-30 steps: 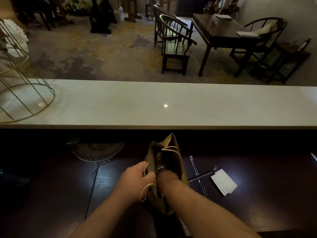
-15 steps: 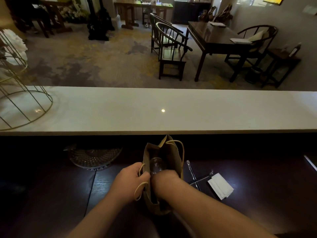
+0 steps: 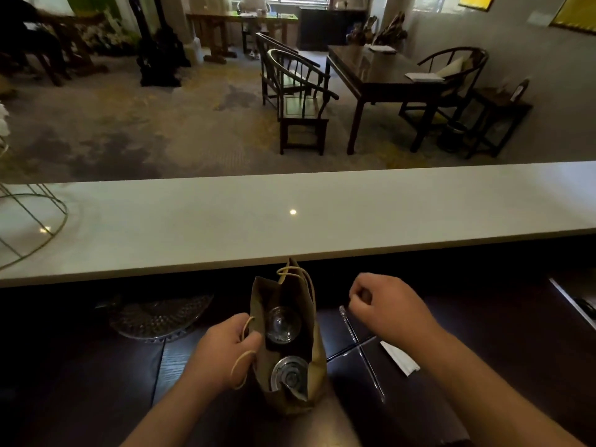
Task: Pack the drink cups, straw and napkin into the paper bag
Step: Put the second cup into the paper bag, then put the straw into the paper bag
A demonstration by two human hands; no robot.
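A brown paper bag stands open on the dark wooden counter. Two clear drink cups sit inside it, one at the back and one at the front. My left hand grips the bag's left rim by its rope handle. My right hand hovers to the right of the bag, above the counter, fingers loosely curled with nothing in them. Two clear straws lie crossed on the counter below that hand. A white folded napkin lies just right of the straws.
A patterned glass plate lies left of the bag. A raised white ledge runs across behind the counter, with a gold wire stand at its left end. Chairs and tables stand in the room beyond.
My right hand has come out of the bag and moved up and to the right, over the straws. The second cup now sits in the bag's front. My left hand still holds the rim.
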